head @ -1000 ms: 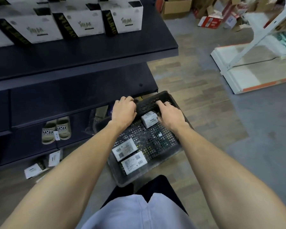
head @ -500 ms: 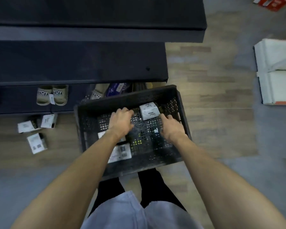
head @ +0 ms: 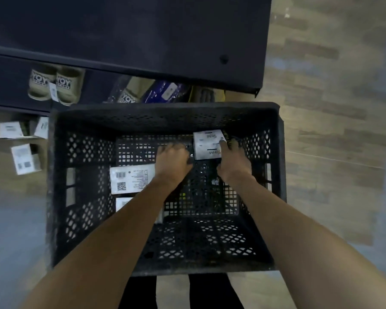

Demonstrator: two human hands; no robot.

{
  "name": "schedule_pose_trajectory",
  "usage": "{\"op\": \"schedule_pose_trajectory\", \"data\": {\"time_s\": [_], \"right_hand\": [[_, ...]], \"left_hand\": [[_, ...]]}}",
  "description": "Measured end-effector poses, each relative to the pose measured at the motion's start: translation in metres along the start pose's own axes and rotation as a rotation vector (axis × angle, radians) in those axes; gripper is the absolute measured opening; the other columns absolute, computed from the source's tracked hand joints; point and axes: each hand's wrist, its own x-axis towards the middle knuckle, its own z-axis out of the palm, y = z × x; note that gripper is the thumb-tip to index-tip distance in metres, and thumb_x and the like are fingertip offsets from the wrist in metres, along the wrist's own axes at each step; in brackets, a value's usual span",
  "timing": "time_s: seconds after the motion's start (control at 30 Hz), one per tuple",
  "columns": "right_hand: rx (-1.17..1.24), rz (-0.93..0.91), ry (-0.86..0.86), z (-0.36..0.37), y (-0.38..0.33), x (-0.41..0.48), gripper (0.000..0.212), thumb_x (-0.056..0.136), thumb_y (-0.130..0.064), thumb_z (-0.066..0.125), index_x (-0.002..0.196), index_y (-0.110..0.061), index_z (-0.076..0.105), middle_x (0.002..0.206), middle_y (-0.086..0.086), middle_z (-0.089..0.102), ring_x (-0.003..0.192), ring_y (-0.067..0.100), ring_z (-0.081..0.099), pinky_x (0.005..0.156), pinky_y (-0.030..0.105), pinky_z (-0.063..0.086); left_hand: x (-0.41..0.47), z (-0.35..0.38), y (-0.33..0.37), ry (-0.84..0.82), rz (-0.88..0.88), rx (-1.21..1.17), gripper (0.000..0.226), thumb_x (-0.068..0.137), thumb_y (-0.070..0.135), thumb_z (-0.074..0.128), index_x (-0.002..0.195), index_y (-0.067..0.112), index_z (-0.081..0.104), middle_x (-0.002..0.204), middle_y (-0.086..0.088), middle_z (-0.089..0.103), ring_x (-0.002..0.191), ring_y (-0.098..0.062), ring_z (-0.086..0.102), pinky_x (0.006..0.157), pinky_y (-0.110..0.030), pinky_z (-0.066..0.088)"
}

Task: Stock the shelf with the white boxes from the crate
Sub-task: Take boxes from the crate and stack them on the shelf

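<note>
We look straight down into the black crate (head: pixel 60 175) on the floor, with both of our hands inside it near its far wall. Our right hand (head: pixel 232 162) holds a white box (head: pixel 206 144) that stands on the crate's mesh bottom: the thumb lies across the box's top and the fingers reach round its right side. Our left hand (head: pixel 172 159) sits just beside the box's left edge with its fingers curled downward. The view there is blurred, so we cannot tell whether it grips the box or merely rests against it. Two flat white boxes (head: pixel 132 178) lie label-up on the crate's left side, one partly hidden under our left forearm. The dark shelf (head: pixel 143 36) juts out above the crate's far rim, and a pair of beige slippers (head: pixel 54 85) sits on a lower level. Several loose white boxes (head: pixel 25 158) lie on the wooden floor (head: pixel 332 130) to the left of the crate.
</note>
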Motion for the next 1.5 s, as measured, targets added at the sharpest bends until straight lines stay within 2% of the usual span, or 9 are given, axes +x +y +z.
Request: {"op": "schedule_pose_trajectory", "data": {"time_s": [0.2, 0.4, 0.57, 0.73, 0.9, 1.0, 1.1, 1.33, 1.5], "right_hand": [[-0.013, 0.086, 0.029, 0.022, 0.01, 0.043, 0.095, 0.09, -0.023, 0.069, 0.157, -0.022, 0.002, 0.163, 0.02, -0.008, 0.149, 0.038, 0.008, 0.115, 0.042, 0.032], [0.11, 0.121, 0.107, 0.044, 0.001, 0.034, 0.089, 0.086, -0.013, 0.07, 0.154, -0.016, 0.012, 0.156, 0.027, 0.004, 0.14, 0.043, 0.02, 0.108, 0.04, 0.041], [0.355, 0.118, 0.21, 0.054, -0.004, 0.021, 0.085, 0.088, -0.009, 0.067, 0.153, -0.018, 0.014, 0.144, 0.021, 0.021, 0.127, 0.036, 0.033, 0.103, 0.039, 0.043], [0.503, 0.168, 0.25, 0.065, -0.016, 0.003, 0.081, 0.087, -0.014, 0.069, 0.152, -0.018, 0.021, 0.143, 0.018, 0.025, 0.126, 0.034, 0.038, 0.106, 0.04, 0.04], [0.578, 0.23, 0.181, 0.076, -0.028, -0.017, 0.067, 0.087, -0.016, 0.067, 0.145, -0.019, 0.034, 0.139, 0.012, 0.03, 0.126, 0.031, 0.04, 0.103, 0.04, 0.041], [0.574, 0.23, 0.023, 0.085, -0.037, -0.027, 0.058, 0.085, -0.014, 0.069, 0.135, -0.021, 0.04, 0.135, 0.009, 0.031, 0.105, 0.026, 0.049, 0.085, 0.038, 0.05], [0.488, 0.228, -0.001, 0.09, -0.039, -0.027, 0.056, 0.085, -0.013, 0.069, 0.131, -0.021, 0.037, 0.132, 0.008, 0.032, 0.088, 0.022, 0.048, 0.071, 0.033, 0.044], [0.268, 0.194, -0.056, 0.075, -0.031, -0.011, 0.061, 0.091, -0.026, 0.064, 0.143, -0.016, 0.032, 0.149, 0.011, 0.032, 0.119, 0.032, 0.054, 0.09, 0.039, 0.048], [0.216, 0.179, -0.078, 0.076, -0.033, -0.004, 0.067, 0.089, -0.021, 0.068, 0.143, -0.014, 0.028, 0.147, 0.012, 0.031, 0.117, 0.032, 0.055, 0.086, 0.038, 0.049]], "left_hand": [[0.03, 0.042, 0.0, -0.05, 0.009, -0.165, 0.068, 0.083, 0.028, 0.073, 0.143, 0.021, 0.044, 0.136, -0.006, 0.053, 0.125, -0.027, 0.048, 0.099, -0.04, 0.044], [0.03, 0.061, -0.002, -0.011, -0.033, -0.383, 0.068, 0.083, 0.018, 0.072, 0.143, 0.022, 0.042, 0.135, -0.005, 0.054, 0.121, -0.028, 0.053, 0.09, -0.04, 0.05], [0.029, 0.059, -0.013, -0.073, -0.079, -0.656, 0.078, 0.083, 0.013, 0.073, 0.151, 0.021, 0.035, 0.143, -0.008, 0.046, 0.13, -0.025, 0.045, 0.107, -0.036, 0.04], [0.016, 0.052, -0.019, -0.07, -0.096, -0.776, 0.075, 0.086, 0.011, 0.068, 0.152, 0.022, 0.034, 0.141, -0.004, 0.052, 0.126, -0.021, 0.051, 0.104, -0.034, 0.044], [0.002, 0.05, -0.026, -0.045, -0.106, -0.67, 0.079, 0.084, 0.015, 0.071, 0.152, 0.024, 0.033, 0.139, -0.003, 0.045, 0.124, -0.022, 0.048, 0.102, -0.036, 0.044], [0.002, 0.053, -0.025, -0.069, -0.067, -0.622, 0.086, 0.083, 0.015, 0.073, 0.154, 0.026, 0.026, 0.145, -0.003, 0.041, 0.131, -0.024, 0.044, 0.106, -0.041, 0.041], [0.006, 0.058, -0.025, -0.108, -0.063, -0.587, 0.091, 0.084, 0.016, 0.074, 0.156, 0.019, 0.018, 0.157, -0.006, 0.03, 0.143, -0.025, 0.029, 0.116, -0.043, 0.029], [-0.012, 0.072, -0.033, -0.165, -0.101, -0.62, 0.087, 0.084, 0.014, 0.07, 0.154, 0.016, 0.019, 0.149, -0.009, 0.033, 0.134, -0.027, 0.039, 0.108, -0.042, 0.039], [-0.027, 0.086, -0.027, -0.27, -0.103, -0.644, 0.073, 0.082, 0.013, 0.069, 0.144, 0.027, 0.034, 0.136, -0.004, 0.053, 0.125, -0.026, 0.051, 0.1, -0.042, 0.047]]}}
